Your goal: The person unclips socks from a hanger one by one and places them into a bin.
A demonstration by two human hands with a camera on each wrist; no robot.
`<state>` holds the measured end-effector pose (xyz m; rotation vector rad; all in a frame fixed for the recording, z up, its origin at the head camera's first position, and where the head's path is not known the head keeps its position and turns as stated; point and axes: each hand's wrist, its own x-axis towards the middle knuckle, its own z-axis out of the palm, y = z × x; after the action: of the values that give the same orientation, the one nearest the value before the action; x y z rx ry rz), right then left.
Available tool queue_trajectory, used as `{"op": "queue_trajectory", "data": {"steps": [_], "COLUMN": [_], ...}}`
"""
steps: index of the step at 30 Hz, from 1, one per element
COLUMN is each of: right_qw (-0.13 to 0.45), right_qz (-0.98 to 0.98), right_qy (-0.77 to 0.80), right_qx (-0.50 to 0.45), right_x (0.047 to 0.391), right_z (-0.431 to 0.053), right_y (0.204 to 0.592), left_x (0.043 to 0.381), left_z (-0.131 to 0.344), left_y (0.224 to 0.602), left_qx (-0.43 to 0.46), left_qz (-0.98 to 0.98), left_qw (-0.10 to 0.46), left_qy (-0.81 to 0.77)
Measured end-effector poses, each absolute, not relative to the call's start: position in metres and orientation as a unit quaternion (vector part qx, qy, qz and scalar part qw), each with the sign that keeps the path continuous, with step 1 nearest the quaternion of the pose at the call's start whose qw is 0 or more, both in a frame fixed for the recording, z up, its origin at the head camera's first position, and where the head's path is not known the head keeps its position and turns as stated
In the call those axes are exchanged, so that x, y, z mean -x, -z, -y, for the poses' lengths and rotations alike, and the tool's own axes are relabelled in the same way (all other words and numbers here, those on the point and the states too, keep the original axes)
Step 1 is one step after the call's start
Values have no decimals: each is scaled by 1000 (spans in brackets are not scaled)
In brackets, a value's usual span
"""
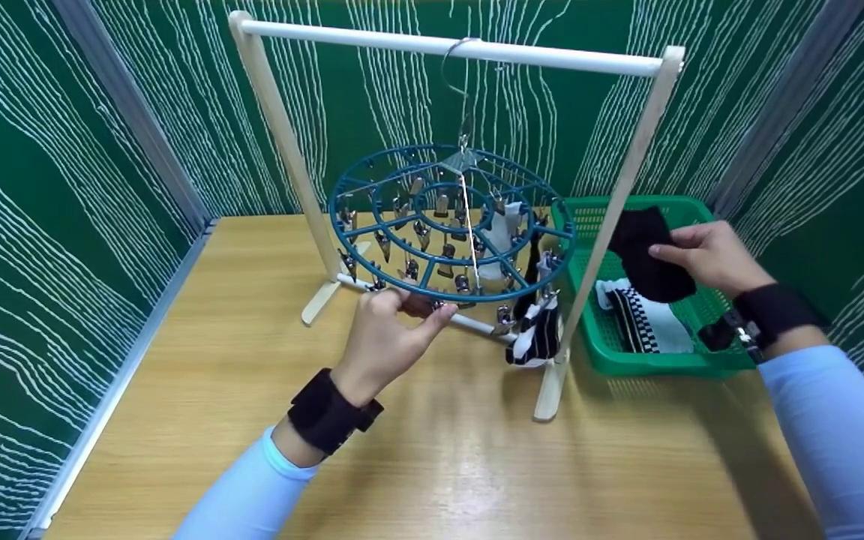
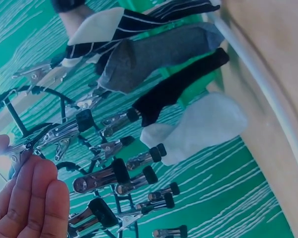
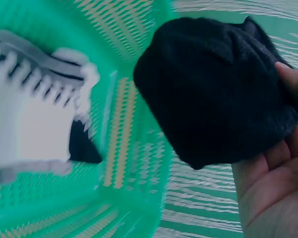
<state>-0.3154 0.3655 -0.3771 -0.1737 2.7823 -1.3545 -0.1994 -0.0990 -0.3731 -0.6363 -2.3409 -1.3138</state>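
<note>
A round blue clip hanger (image 1: 488,297) hangs by its hook from a white rod. At its front rim my left hand (image 1: 383,341) pinches a metal clip (image 2: 59,133) with a black tip between thumb and fingers. My right hand (image 1: 717,259) holds a black sock (image 1: 649,255) by one side, over the green basket (image 1: 664,366). Clipped on the hanger's right side are a striped black-and-white sock (image 1: 537,334), a grey sock (image 2: 164,54), a thin black sock (image 2: 184,84) and a white sock (image 2: 208,124).
A wooden stand (image 1: 274,112) with a white top rod (image 1: 372,37) carries the hanger; its right foot (image 1: 550,390) stands just left of the basket. White and checkered socks (image 1: 657,326) lie in the basket. Green patterned panels (image 1: 19,300) enclose the table (image 1: 252,420).
</note>
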Motion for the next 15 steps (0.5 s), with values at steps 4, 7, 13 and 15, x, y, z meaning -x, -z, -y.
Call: {"op": "queue_trajectory", "data": {"steps": [4, 7, 13, 15], "right_qw": [58, 79, 122, 131], "right_qz": [-914, -927, -938, -939], "right_qy": [397, 361, 315, 309], "right_qx": [58, 62, 76, 80], "right_x": [329, 337, 345, 347], "right_z": [-368, -369, -370, -370], "right_y": [387, 391, 398, 401], "left_x": [201, 201, 200, 200], "left_z": [99, 99, 99, 99], "left_y": [373, 374, 373, 373], "left_qx": [227, 228, 233, 232], "left_qz": [835, 835, 832, 832], "left_qw": [188, 193, 203, 201], "left_qy": [465, 462, 461, 462]}}
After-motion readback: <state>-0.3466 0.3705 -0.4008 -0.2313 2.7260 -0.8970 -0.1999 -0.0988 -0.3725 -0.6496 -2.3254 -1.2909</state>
